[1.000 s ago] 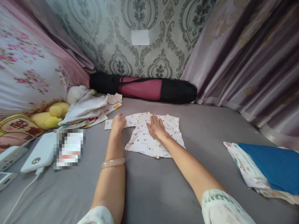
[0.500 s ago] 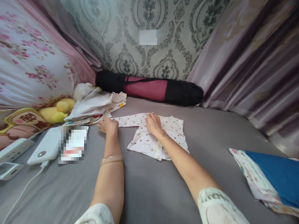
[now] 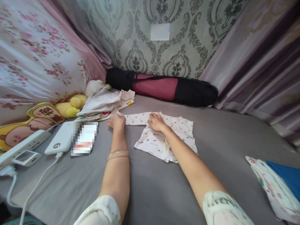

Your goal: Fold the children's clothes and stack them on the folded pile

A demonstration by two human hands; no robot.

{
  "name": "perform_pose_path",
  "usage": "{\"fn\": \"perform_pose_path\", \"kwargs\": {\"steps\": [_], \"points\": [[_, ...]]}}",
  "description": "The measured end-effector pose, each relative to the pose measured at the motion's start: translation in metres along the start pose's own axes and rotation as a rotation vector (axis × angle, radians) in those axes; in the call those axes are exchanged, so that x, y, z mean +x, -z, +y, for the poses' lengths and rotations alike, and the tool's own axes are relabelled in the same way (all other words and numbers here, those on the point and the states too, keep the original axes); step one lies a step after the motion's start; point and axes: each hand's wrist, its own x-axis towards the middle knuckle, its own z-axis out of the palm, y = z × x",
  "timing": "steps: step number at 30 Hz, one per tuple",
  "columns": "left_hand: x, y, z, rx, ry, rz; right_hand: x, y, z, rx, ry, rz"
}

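A small white baby shirt (image 3: pixel 150 142) with a scattered print lies spread on the grey sheet, one sleeve stretched out to the left. At that sleeve's end, my left hand (image 3: pixel 116 121) is closed, gripping the cuff. My right hand (image 3: pixel 158 122) rests on the shirt where the sleeve meets the body, its fingers slightly apart and pressing on the cloth. Part of the shirt's right side is hidden under my right forearm. Yellowish ties (image 3: pixel 167 148) show near the middle of the shirt.
Crumpled white clothes (image 3: pixel 100 101) lie beyond my left hand, beside yellow plush toys (image 3: pixel 72 106). A phone (image 3: pixel 84 139), power bank (image 3: pixel 59 140) and power strip (image 3: pixel 28 145) sit at left. A black-and-maroon long bag (image 3: pixel 154 87) lies along the wall; folded clothes (image 3: pixel 274 187) are at right.
The view has turned a little to the left. My right hand has slid slightly left over the shirt, toward the sleeve. My left hand keeps its grip on the cuff.
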Motion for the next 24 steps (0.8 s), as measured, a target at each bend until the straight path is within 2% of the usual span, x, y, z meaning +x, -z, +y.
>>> {"fn": "perform_pose_path", "kwargs": {"steps": [2, 5, 7, 10, 13, 18, 21, 24], "points": [[0.005, 0.002, 0.000, -0.105, -0.064, 0.022, 0.002, 0.007, 0.003, 0.020, 0.011, -0.092], [0.014, 0.005, 0.005, -0.395, -0.123, 0.022, 0.004, 0.015, 0.006, 0.034, 0.019, -0.171], [0.017, 0.006, 0.011, -0.644, -0.073, -0.013, 0.005, 0.018, 0.007, 0.048, 0.012, -0.189], [0.016, 0.008, 0.024, -0.992, 0.076, -0.124, 0.008, 0.022, 0.007, 0.051, -0.004, -0.204], [0.011, 0.010, 0.035, -1.207, 0.132, -0.218, 0.014, 0.026, 0.004, 0.026, -0.030, -0.236], [0.002, 0.013, 0.048, -1.319, 0.072, -0.417, 0.027, 0.029, -0.006, -0.027, -0.108, -0.285], [-0.005, 0.011, 0.059, -1.330, 0.005, -0.518, 0.030, 0.028, -0.009, -0.003, -0.135, -0.251], [-0.018, 0.006, 0.071, -1.343, -0.044, -0.550, 0.027, 0.025, -0.003, 0.073, -0.102, -0.182]]}}
